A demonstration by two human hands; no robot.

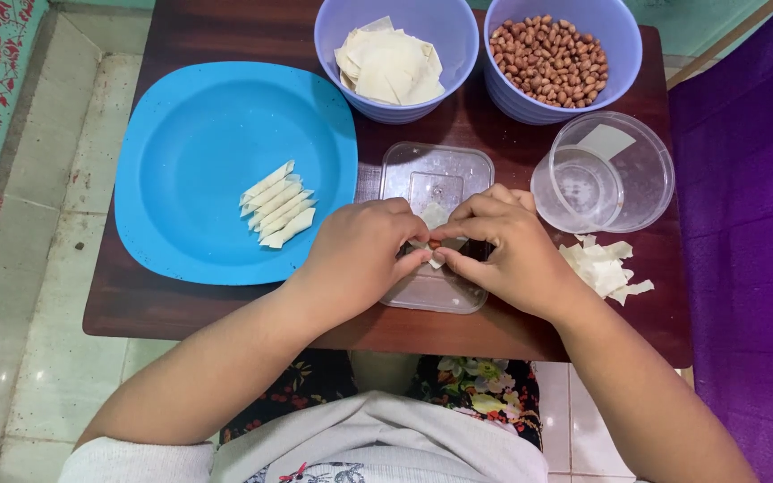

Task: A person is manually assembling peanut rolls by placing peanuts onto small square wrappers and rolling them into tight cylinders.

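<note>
My left hand (364, 255) and my right hand (505, 252) meet over a clear plastic lid (436, 174) on the dark wooden table (181, 309). Between their fingertips they pinch a small pale dough wrapper (435, 216) with a reddish peanut (437, 243) showing at its lower edge. Most of the wrapper is hidden by my fingers. On the blue plate (199, 116) to the left lie several finished rolled wrappers (277, 204) side by side.
At the back stand a lilac bowl of flat wrappers (395, 61) and a lilac bowl of peanuts (552, 58). A clear round container (606, 174) with some water sits at the right, dough scraps (603, 266) in front of it. Tiled floor surrounds the small table.
</note>
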